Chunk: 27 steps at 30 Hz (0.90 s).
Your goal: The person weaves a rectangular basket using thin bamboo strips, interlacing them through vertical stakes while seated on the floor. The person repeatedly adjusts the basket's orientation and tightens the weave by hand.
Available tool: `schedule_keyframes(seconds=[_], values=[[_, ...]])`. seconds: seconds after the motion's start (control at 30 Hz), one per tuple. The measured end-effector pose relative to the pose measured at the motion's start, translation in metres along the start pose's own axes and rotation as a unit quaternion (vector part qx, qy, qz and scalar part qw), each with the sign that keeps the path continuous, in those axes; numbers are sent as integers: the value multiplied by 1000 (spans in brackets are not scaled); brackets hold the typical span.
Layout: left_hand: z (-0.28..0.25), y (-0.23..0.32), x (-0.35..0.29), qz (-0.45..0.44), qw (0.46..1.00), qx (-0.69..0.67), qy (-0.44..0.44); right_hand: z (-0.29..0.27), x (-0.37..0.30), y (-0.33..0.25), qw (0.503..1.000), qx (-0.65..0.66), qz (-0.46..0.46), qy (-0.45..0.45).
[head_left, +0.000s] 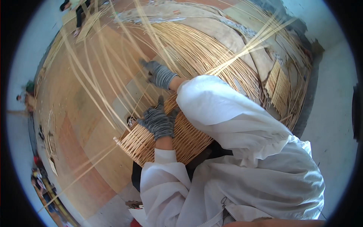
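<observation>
Head view: left hand [158, 122] lies flat on the woven basket [162, 142], right hand [160, 74] beyond it pinching long strips [113, 72].

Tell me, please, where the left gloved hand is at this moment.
In the head view, the left hand lies just left of centre, pressed flat on the woven wicker panel, below the right hand, which reaches among the loose long strips.
</observation>
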<state>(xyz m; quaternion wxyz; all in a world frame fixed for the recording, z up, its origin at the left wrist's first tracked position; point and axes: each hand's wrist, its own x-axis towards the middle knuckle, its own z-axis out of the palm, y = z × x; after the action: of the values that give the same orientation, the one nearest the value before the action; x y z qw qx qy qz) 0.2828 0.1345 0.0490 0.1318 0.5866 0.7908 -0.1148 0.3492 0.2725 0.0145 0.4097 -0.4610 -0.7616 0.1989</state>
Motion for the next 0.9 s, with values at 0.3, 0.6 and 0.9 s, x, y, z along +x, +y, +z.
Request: schedule_keyframes(seconds=[0.3, 0.6, 0.9], values=[[34, 56, 33, 149, 970, -157, 114, -87, -26, 146, 825, 477, 274, -125], [16, 100, 28, 53, 998, -22, 20, -138, -16, 186, 865, -163, -35, -474], [66, 111, 63, 114, 943, -24, 313, -166, -33, -9, 893, -230, -33, -384]])
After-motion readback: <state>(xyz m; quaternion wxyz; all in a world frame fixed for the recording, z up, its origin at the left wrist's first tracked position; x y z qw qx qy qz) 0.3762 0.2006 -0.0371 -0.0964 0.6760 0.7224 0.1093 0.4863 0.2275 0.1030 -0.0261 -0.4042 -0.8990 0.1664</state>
